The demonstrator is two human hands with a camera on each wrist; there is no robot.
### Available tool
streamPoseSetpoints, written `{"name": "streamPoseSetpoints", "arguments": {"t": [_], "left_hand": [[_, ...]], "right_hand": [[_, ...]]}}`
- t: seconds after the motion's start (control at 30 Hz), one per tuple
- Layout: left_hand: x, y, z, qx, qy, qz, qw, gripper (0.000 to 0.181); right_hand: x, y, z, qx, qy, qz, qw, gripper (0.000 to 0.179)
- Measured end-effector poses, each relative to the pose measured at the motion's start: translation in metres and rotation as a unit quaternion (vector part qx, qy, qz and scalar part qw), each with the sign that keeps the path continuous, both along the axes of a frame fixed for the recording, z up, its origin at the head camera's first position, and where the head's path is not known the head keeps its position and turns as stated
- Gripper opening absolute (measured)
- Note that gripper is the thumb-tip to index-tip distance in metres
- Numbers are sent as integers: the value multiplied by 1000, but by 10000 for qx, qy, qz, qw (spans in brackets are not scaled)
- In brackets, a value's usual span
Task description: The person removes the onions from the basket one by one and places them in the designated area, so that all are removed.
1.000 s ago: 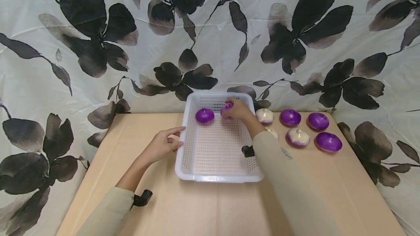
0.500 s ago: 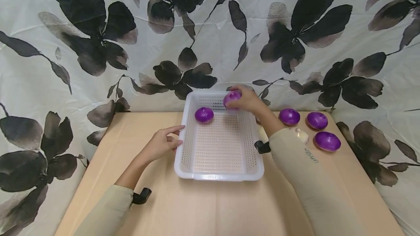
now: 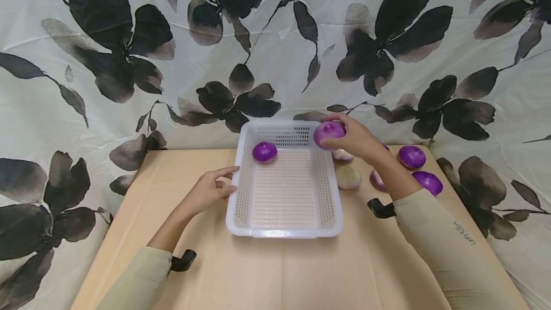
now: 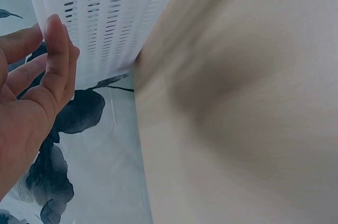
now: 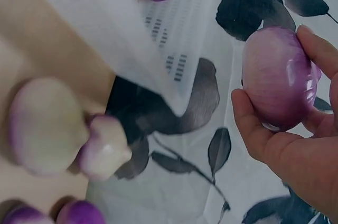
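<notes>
My right hand (image 3: 353, 133) grips a purple onion (image 3: 329, 134) with thumb and fingers around it, above the back right corner of a white perforated plastic basket (image 3: 284, 232). In the right wrist view the onion (image 5: 280, 78) looks pale pink on one side and glossy purple on the other. With its fingers at the rim, my left hand (image 3: 211, 190) pinches the basket's left edge; in the left wrist view the fingertips (image 4: 55, 26) meet the wall. Another purple onion (image 3: 264, 152) sits inside the basket, towards the back left.
Right of the basket lie pale onions (image 3: 348, 177) and purple onions (image 3: 412, 157), some partly hidden by my right arm. A wooden table (image 3: 267, 271) carries everything. Behind its back edge hangs a white cloth (image 3: 292, 85) with dark flowers.
My right hand has lifted the purple onion out of the basket's back right part and moved it rightward, over the rim. The left hand stays at the basket's left edge.
</notes>
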State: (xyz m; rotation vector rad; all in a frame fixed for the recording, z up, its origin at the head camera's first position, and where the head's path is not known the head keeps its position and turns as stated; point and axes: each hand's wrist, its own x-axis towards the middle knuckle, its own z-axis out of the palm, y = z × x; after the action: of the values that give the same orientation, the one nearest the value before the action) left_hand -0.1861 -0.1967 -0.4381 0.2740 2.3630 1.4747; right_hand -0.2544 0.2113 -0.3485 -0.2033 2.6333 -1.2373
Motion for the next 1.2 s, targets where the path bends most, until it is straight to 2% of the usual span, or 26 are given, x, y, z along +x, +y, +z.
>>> {"name": "streamPoseSetpoints", "arguments": {"t": [0.2,0.4,0.63,0.9,1.1,1.2], "left_hand": [[-1,1,-1,21,10,2,10000,60],[-1,1,-2,137,12,-33,9999,60],[0,0,-1,41,13,-27,10000,60],[0,0,-1,-31,46,-32,10000,60],[0,1,1,-102,56,19,9999,60],[1,1,1,-100,27,31,9999,60]], "right_hand": [[22,28,-7,124,260,117,9995,76],[47,52,-15,294,317,515,9977,74],[72,75,-31,554,401,913,9935,75],[93,90,-64,554,211,1297,9898,71],[99,92,-91,391,75,1711,9844,69],[101,92,-100,289,-147,1827,9826,72]]}}
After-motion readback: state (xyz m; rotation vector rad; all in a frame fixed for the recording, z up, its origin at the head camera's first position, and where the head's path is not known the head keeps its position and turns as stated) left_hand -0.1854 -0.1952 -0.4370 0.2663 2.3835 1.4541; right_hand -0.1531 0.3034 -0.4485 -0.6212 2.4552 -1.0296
